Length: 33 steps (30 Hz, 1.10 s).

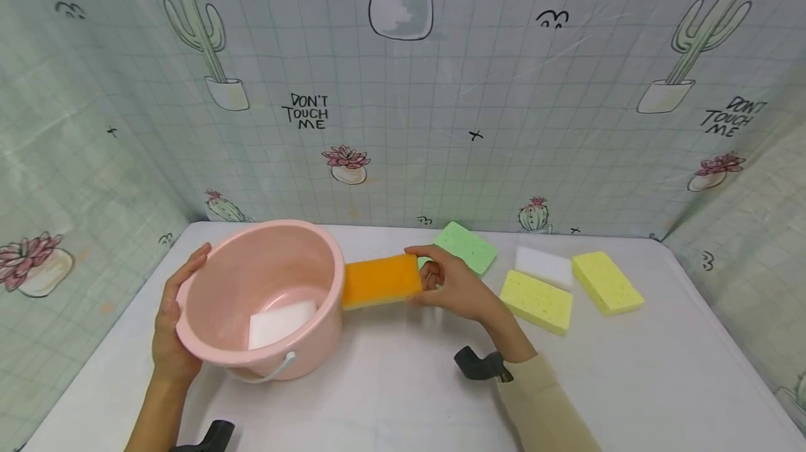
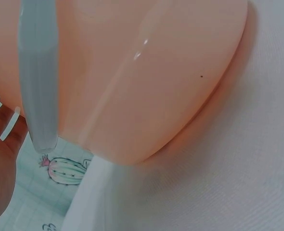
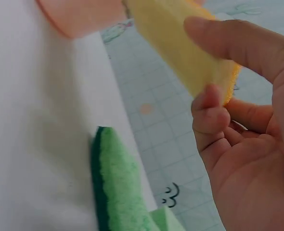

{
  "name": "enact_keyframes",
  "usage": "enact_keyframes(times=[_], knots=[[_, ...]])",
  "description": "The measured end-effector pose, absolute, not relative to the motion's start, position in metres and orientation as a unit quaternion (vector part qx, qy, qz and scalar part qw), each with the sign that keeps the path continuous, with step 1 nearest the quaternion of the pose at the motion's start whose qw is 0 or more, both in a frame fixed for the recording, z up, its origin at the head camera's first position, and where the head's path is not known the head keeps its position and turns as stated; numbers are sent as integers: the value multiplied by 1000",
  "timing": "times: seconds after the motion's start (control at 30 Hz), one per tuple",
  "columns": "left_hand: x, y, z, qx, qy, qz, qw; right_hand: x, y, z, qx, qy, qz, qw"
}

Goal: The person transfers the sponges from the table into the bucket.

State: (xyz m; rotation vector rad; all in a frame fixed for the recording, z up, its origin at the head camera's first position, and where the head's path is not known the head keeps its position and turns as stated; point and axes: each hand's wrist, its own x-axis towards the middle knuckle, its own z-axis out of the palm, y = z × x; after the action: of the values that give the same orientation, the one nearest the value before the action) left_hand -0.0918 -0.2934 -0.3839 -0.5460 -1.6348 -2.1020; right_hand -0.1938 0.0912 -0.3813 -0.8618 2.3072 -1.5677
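A pink bucket [image 1: 264,249] stands at the left, its mouth tilted toward me, with a white sponge [image 1: 283,322] inside. My left hand [image 1: 175,326] holds the bucket by its left side, fingers along the rim; the left wrist view shows only part of that hand [image 2: 2,154] beside the pale handle [image 2: 38,77]. Between thumb and fingers, my right hand [image 1: 450,284] pinches an orange and yellow sponge [image 1: 380,280] at its right end. The sponge's far end is at the bucket's outer right side. In the right wrist view the thumb lies on the sponge's yellow face [image 3: 173,43].
Right of the right hand lie a green sponge [image 1: 466,248], a white sponge [image 1: 544,266] and two yellow sponges, one nearer [image 1: 538,301] and one farther right [image 1: 607,283]. A cactus-print cloth [image 1: 403,102] hangs behind the white table [image 1: 403,396].
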Motion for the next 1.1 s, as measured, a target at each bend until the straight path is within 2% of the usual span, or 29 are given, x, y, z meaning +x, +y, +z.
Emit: enact_keyframes(times=[0.3,1.1], knots=[[-92,-296,-385,-205,-587,-754,211,-186,97,-357,-296,782,-545,58],[-90,-297,-383,-205,-586,-756,209,-177,107,-322,-348,703,-618,52]])
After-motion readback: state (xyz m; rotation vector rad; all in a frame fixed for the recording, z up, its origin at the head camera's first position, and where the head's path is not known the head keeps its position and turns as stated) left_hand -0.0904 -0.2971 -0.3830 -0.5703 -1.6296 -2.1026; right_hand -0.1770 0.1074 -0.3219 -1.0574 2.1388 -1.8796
